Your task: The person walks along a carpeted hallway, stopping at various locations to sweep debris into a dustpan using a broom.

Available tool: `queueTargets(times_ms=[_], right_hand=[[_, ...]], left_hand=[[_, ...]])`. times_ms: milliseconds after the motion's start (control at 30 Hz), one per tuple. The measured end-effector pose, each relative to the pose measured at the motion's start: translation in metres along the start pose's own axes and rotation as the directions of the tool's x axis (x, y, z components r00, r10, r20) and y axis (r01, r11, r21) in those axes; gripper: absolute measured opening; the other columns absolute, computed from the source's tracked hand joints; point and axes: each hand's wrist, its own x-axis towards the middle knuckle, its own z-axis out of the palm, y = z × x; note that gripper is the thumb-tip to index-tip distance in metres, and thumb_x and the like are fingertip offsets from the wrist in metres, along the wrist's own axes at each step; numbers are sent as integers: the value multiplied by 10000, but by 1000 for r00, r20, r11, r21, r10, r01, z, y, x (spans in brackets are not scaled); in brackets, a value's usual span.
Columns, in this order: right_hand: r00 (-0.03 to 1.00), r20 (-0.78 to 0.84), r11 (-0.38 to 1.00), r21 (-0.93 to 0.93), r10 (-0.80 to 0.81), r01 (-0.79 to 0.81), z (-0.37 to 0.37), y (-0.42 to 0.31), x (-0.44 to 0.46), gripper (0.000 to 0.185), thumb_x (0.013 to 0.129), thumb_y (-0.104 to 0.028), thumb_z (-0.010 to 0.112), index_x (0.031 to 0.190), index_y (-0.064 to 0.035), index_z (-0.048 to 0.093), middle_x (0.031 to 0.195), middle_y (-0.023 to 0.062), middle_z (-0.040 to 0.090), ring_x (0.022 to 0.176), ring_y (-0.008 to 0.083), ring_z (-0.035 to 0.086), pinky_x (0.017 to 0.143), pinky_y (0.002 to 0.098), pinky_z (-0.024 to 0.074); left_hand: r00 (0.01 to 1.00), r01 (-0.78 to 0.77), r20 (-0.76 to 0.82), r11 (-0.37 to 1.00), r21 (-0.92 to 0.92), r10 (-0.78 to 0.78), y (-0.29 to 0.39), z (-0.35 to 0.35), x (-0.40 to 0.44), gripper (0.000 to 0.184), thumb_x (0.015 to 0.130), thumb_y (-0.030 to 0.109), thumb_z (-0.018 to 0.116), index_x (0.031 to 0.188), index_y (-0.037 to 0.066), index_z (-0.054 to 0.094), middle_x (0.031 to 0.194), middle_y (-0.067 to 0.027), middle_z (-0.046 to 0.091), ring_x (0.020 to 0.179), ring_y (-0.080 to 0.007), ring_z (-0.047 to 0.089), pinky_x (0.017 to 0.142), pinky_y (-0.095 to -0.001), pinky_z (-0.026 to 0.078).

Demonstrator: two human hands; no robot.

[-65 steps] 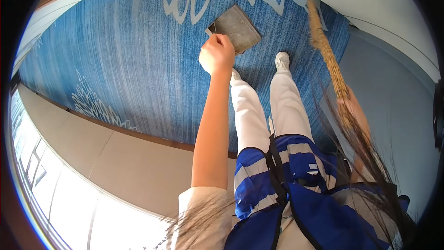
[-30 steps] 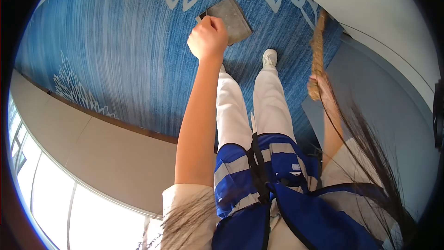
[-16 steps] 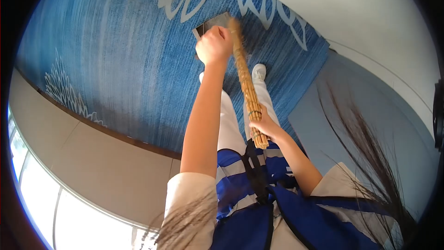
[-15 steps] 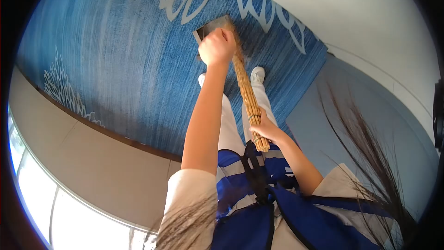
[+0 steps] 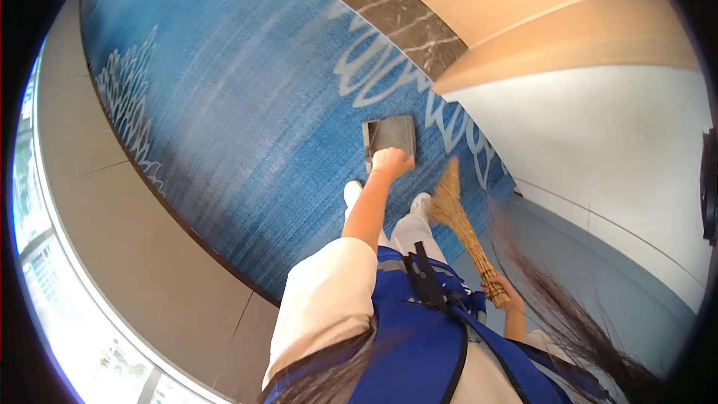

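My left hand [image 5: 393, 162] is closed in a fist at the near edge of a grey dustpan [image 5: 396, 132]; the handle is hidden beneath the fingers. Whether the pan touches the carpet I cannot tell. Out to the right, my right hand [image 5: 505, 292] wraps round the bound end of a straw broom [image 5: 470, 238]. The broom's flared bristles point forward, beside my right shoe, apart from the dustpan.
Blue patterned carpet [image 5: 247, 127] lies underfoot. A low ledge [image 5: 161, 247] runs along windows on the left. To the right stand a white panel [image 5: 591, 150] and a wooden edge [image 5: 568, 56], with a dark marble strip [image 5: 407, 19] ahead.
The broom has swung right, away from the dustpan, with my right hand on it. My view has shifted, showing more of the wood and marble. My left hand stays at the dustpan.
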Motion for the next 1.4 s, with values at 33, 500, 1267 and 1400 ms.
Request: queueTargets(times_ms=[33, 500, 1267, 1400], right_hand=[[997, -82, 999, -47, -5, 1, 2, 4, -4, 440, 699, -64, 538, 1107, -70, 373, 722, 115, 519, 523, 191, 533, 448, 285, 474], [709, 619, 205, -687, -337, 697, 55, -24, 20, 492, 659, -357, 618, 1017, -27, 548, 930, 170, 581, 885, 270, 548, 769, 332, 401], [937, -293, -180, -949, 189, -261, 646, -383, 216, 160, 725, -143, 598, 732, -15, 503, 604, 107, 560, 505, 201, 561, 470, 318, 476], [981, -192, -222, -958, 17, -183, 738, -369, 227, 146, 728, -122, 569, 739, 6, 500, 658, 139, 579, 555, 226, 585, 507, 314, 490]], left_hand=[[998, 53, -18, 998, -21, -53, -21, -9, -12, 415, 749, 424, 461, 679, 56, 639, 688, -149, 608, 681, -304, 591, 643, -399, 469], [692, 386, -277, 666, -638, -667, -165, -59, -250, 338, 791, 316, 455, 723, 17, 595, 638, -160, 583, 622, -332, 568, 592, -387, 431], [-647, -422, 439, -187, -887, -624, -257, -104, -380, 337, 707, 276, 458, 516, 0, 488, 477, -83, 446, 383, -184, 419, 360, -293, 359], [-593, -615, 717, -369, -697, -367, -281, -114, -396, 306, 715, 269, 460, 609, -12, 522, 596, -95, 506, 447, -197, 459, 385, -296, 384]])
